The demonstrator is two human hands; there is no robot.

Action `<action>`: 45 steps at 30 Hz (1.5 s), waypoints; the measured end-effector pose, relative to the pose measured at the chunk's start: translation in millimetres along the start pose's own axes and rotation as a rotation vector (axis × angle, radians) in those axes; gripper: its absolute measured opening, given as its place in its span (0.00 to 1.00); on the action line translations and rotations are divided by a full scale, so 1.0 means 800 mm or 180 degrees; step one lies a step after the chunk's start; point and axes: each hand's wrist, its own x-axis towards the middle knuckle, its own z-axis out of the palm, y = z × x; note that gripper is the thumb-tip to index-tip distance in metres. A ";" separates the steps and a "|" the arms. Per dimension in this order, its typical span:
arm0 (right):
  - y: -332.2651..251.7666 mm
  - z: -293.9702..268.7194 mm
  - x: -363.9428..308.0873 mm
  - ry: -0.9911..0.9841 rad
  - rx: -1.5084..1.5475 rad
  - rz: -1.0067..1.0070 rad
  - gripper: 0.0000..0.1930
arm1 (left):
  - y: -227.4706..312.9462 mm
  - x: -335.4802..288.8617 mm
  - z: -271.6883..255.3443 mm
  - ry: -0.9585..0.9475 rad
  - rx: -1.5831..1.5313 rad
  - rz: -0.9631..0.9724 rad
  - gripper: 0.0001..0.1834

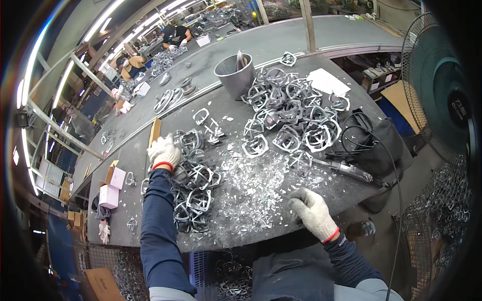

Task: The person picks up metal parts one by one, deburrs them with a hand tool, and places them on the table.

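My gloved left hand (164,151) is lying over the upper left edge of the left pile of metal frames (200,176), left of centre in the frame; its fingertips are hiding from view, so I cannot tell whether it is gripping one. My right hand (312,213), lower right of centre, is hanging over the near edge of the table (118,213) with its fingers half curling; whether they are pinching anything thin I cannot tell. The frames are looking like cast metal to me: probably light singly, stiff, a little slippery against knit gloves, and likely catching where their open loops are overlapping. I would be trusting a loop's outer rim over the thin struts. Silvery flakes (251,190) are littering the middle of the table, and a bigger heap of frames (291,108) is spreading at upper centre right, beside a grey bucket (232,79). Farther out, a cylindrical tool (349,172) is lying at right, a fan (437,85) is standing at upper right, and a co-worker (176,36) is sitting or bending at upper left.
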 end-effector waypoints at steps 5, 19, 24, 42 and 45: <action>0.011 -0.001 -0.003 -0.0178 -0.0182 0.0361 0.11 | 0.025 0.014 -0.017 0.0650 -0.0417 -0.0868 0.19; 0.003 -0.024 -0.013 0.0134 -0.0111 0.0043 0.11 | 0.202 -0.098 0.020 0.0552 -0.1565 0.2427 0.12; -0.011 -0.028 0.017 0.0454 -0.0513 -0.0555 0.11 | 0.181 -0.174 -0.012 -0.0412 -0.5024 0.1182 0.15; -0.068 0.029 0.001 0.0674 -0.1854 -0.1876 0.06 | 0.194 -0.290 -0.085 -0.0352 -0.7495 -0.1374 0.12; -0.069 0.032 -0.005 0.0581 -0.1961 -0.2010 0.04 | 0.204 -0.289 -0.095 0.0028 -0.7619 -0.1892 0.20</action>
